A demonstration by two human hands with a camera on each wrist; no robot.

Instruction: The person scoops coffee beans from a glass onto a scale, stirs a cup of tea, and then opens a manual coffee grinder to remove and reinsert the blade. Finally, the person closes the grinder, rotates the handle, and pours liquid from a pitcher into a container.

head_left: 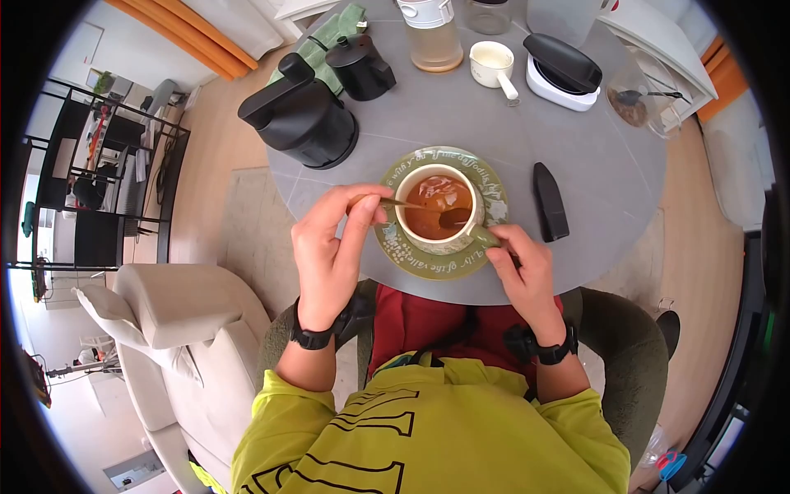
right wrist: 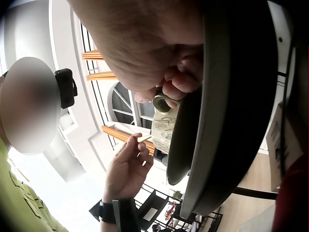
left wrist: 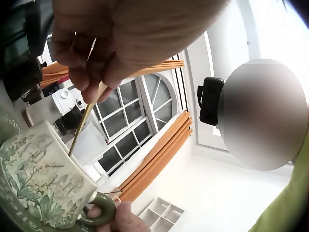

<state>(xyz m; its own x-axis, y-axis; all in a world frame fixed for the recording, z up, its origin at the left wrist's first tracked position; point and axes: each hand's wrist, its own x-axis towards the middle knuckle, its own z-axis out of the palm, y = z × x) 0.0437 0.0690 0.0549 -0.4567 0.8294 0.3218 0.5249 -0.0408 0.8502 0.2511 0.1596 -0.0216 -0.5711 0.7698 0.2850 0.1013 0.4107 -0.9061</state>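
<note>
A cup (head_left: 436, 244) with a floral pattern stands on a green lettered saucer (head_left: 448, 267) near the table's front edge. Reddish-brown liquid (head_left: 436, 188) fills much of it. My left hand (head_left: 333, 239) pinches the thin golden handle of a spoon (left wrist: 81, 126) between thumb and fingers; the spoon slants over the cup's left rim and its dark bowl sits in the liquid. On the other side, my right hand (head_left: 527, 267) grips the cup's green handle (left wrist: 104, 209), thumb on top.
Beyond the saucer stand a black kettle (head_left: 309, 123), a black moka pot (head_left: 360, 70) by a green cloth (head_left: 317, 56), a glass container (head_left: 434, 49) and a small white long-handled cup (head_left: 491, 66). Rightward are a black elongated object (head_left: 550, 202) and a white scale-like device (head_left: 568, 96).
</note>
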